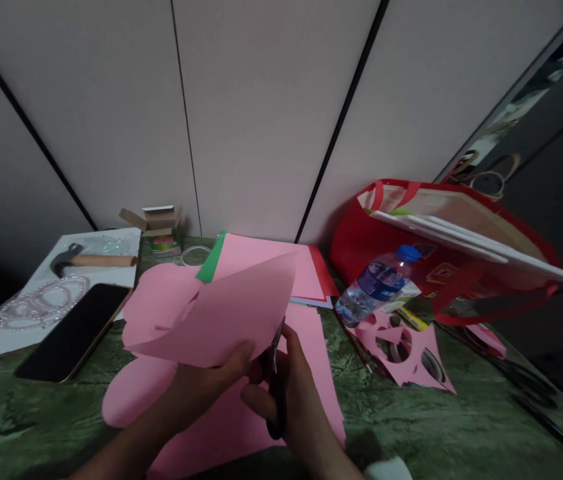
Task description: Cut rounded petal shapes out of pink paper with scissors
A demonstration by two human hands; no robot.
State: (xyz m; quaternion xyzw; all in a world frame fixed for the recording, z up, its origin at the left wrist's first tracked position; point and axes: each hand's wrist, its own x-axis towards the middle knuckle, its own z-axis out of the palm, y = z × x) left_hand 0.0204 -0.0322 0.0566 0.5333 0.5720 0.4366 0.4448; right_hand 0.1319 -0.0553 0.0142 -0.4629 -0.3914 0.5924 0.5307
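My left hand (216, 380) is closed on the lower edge of a pink paper sheet (241, 300), thumb on top, the other fingers hidden under it. In my right hand (296, 380) is a pair of scissors with black handles (276, 393); the blades point up at the sheet's right edge and are partly hidden, so I cannot tell whether they touch it. More pink sheets (318, 360) lie beneath both hands. To the left are pink cut-out pieces with rounded edges (156, 293) and a rounded pink piece (136, 393).
At left lie a phone (74, 333), a clear beaded strand (44, 303) and a hammer (96, 260) near a small open box (164, 233). At right are a water bottle (374, 287), pink paper scraps with holes (406, 350) and a red bag (361, 230) holding white boards (461, 240).
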